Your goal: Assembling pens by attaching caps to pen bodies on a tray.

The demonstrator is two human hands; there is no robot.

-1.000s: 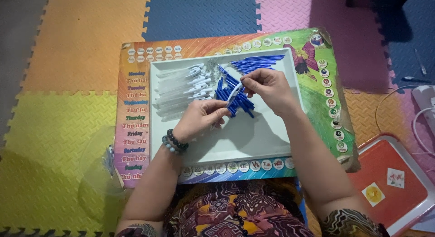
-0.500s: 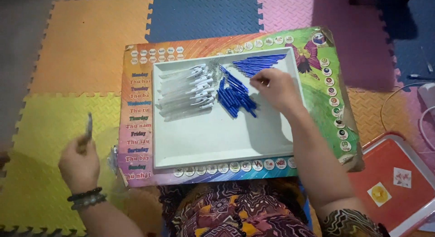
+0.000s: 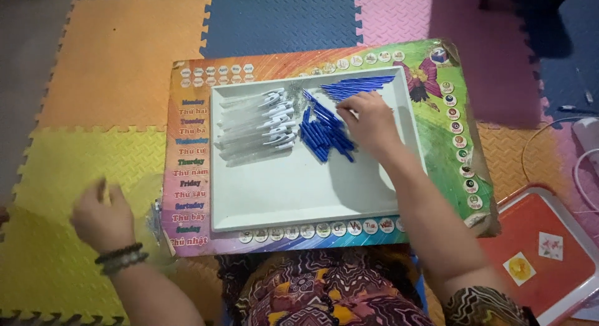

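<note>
Head view: right hand (image 3: 369, 121) pinches blue pen caps (image 3: 324, 131); left hand (image 3: 103, 217) loosely curled, grip unclear.

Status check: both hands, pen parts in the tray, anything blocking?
Left hand off the tray, over the yellow mat, grip unclear. Right hand on the blue pen parts in the white tray. Clear barrels alongside. Nothing blocking.

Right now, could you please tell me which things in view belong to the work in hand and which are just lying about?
In hand: white tray; blue pen parts; clear pen barrels; thin blue refills; right hand; left hand.

Lying about: red tray; white cable; foam mats.
</note>
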